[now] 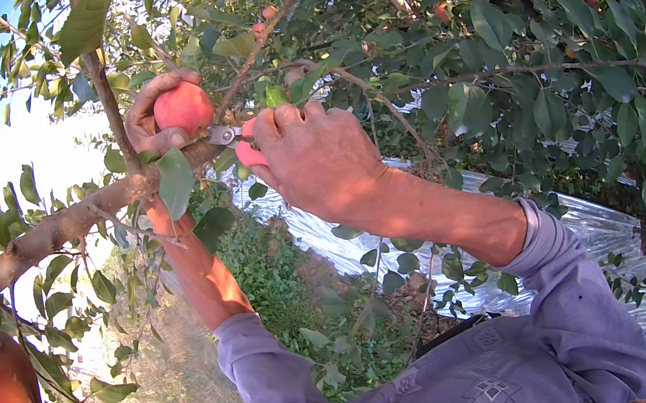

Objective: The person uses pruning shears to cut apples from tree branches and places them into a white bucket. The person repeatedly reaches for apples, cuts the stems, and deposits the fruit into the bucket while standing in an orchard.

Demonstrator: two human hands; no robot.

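Note:
A red apple [183,109] rests in my left hand [146,119], whose fingers curl over its top and left side while the thumb presses from below. My left forearm passes behind a thick branch [66,217]. Held in my right hand [322,157] is a pair of small pruning snips [251,153] with red-pink handles. Their short metal blades touch or nearly touch the apple's lower right side; the stem is hidden, and I cannot tell whether the blades are closed.
The thick branch crosses from the left, with an upright shoot [104,97] rising from it. Large apples [4,383] hang at the left edge. Leafy boughs [532,70] with several apples fill the right. Silvery reflective film [314,222] covers part of the ground beside green weeds [257,270].

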